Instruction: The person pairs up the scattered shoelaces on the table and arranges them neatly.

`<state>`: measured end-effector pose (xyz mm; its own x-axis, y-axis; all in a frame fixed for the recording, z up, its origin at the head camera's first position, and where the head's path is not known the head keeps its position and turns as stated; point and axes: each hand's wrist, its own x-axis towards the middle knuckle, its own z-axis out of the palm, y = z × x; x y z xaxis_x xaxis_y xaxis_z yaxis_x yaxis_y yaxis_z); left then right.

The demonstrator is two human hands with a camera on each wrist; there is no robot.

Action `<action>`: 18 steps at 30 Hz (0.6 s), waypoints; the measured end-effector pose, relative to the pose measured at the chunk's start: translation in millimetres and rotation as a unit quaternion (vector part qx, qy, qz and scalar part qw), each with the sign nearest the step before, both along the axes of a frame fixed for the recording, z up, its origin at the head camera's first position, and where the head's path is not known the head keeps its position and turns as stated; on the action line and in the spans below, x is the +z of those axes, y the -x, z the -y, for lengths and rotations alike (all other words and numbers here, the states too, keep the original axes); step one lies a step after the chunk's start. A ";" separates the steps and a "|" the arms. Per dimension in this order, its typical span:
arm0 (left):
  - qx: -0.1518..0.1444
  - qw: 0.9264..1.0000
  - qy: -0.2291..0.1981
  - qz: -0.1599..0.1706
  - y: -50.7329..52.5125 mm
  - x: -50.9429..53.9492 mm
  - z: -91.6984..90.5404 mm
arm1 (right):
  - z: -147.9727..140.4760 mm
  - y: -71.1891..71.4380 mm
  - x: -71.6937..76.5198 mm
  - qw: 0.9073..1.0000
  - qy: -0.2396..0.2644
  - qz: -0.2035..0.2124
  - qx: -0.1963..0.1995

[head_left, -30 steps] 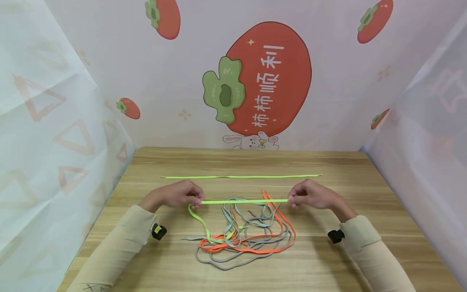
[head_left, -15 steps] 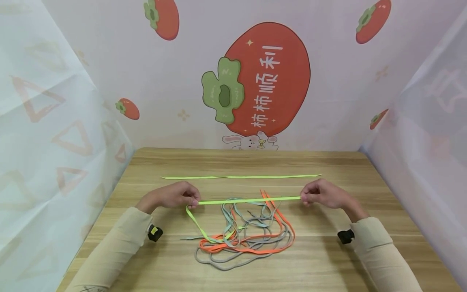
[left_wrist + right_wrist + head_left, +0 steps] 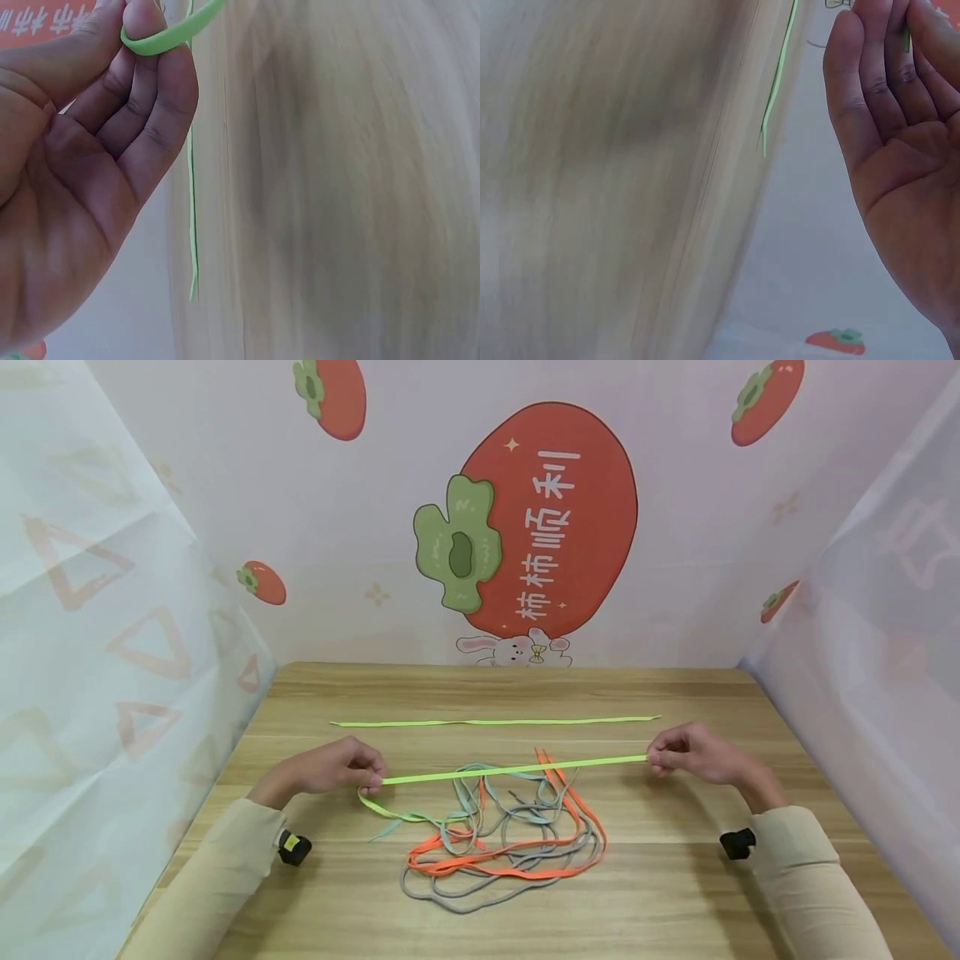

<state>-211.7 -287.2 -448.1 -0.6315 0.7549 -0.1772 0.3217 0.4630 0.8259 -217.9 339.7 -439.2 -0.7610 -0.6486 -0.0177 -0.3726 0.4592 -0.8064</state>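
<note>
In the head view a yellow-green shoelace point(image 3: 517, 767) is stretched straight between the two hands, above a tangle of other laces. My left hand point(image 3: 339, 766) pinches it between thumb and fingers, and its loose tail point(image 3: 390, 814) hangs down from there to the pale teal lace. At the other end my right hand point(image 3: 699, 755) pinches the lace; a short green end point(image 3: 907, 39) shows by its thumb in the right wrist view. Beneath lie an orange shoelace point(image 3: 596, 822), a grey round lace point(image 3: 457, 910) and a pale teal lace point(image 3: 468, 814), looped over one another.
A second yellow-green shoelace point(image 3: 495, 722) lies straight across the back of the wooden table point(image 3: 637, 910). Behind stands a printed wall point(image 3: 345, 510) with persimmon pictures, and white side panels point(image 3: 97, 610) flank the table.
The hands have moved apart, left hand leftward and right hand rightward, lengthening the stretch between them. The yellow-green tail has slid out from the orange loops, and the teal lace has shifted.
</note>
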 end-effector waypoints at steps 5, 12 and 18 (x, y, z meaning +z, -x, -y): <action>0.016 1.000 -0.005 0.013 -3.7 -1.1 14.6 | -11.3 -1.0 0.9 1.000 0.001 0.000 -0.016; 0.033 0.999 0.000 0.010 -5.1 0.6 35.3 | -19.8 0.8 2.5 0.998 -0.011 0.006 -0.054; 0.045 0.999 0.001 0.006 -2.7 1.8 51.0 | -27.3 3.9 2.3 0.997 -0.024 0.003 -0.076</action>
<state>-209.1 -338.2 -446.3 -0.6952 0.6940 -0.1872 0.2680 0.4919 0.8284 -221.8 367.0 -436.8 -0.8500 -0.5242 -0.0511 -0.2911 0.5485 -0.7838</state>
